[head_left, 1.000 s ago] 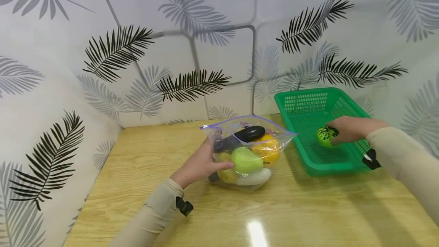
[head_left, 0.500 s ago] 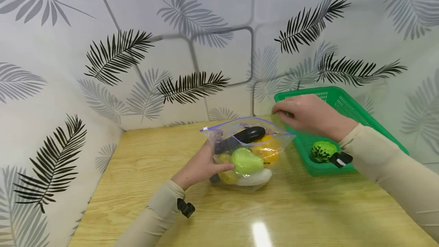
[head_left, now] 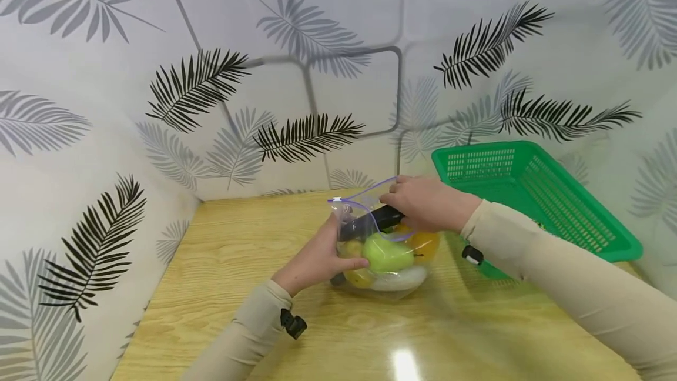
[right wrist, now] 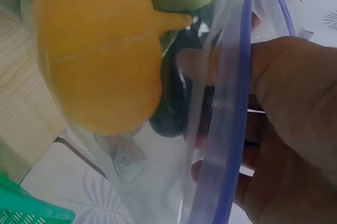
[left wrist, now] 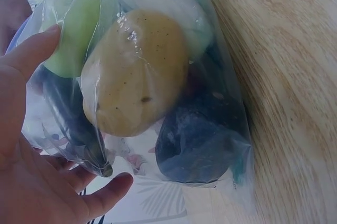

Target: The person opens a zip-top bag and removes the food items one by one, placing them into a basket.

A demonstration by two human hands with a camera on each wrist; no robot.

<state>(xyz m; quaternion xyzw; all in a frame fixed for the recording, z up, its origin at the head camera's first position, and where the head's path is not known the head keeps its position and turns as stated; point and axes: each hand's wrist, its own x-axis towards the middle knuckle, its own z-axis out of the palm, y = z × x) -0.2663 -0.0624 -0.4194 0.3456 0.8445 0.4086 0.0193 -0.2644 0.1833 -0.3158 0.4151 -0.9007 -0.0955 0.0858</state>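
Note:
A clear zip bag (head_left: 394, 294) with a purple zip stands open on the table. Inside are a green pear (head_left: 388, 253), a dark eggplant (head_left: 365, 226), a potato (left wrist: 134, 71), a smooth white object (head_left: 399, 279) and an orange, ribbed, pumpkin-like piece (right wrist: 100, 50). My left hand (head_left: 317, 257) grips the bag's left side, its thumb across the front near the pear. At the bag's mouth my right hand (head_left: 431, 204) reaches in and holds the eggplant's right end. Through the plastic its thumb (right wrist: 195, 63) overlaps the eggplant. Part of this hand is hidden behind the purple rim.
A green plastic basket (head_left: 629, 249) stands at the right against the patterned wall. My right sleeve (head_left: 550, 269) crosses in front of it and mostly hides a green, dark-patterned piece inside. The wooden table (head_left: 238, 240) runs under the bag.
My right hand let go of the green patterned piece in the basket, moved left across the basket's rim and took hold of the eggplant. My left hand has kept its grip on the bag.

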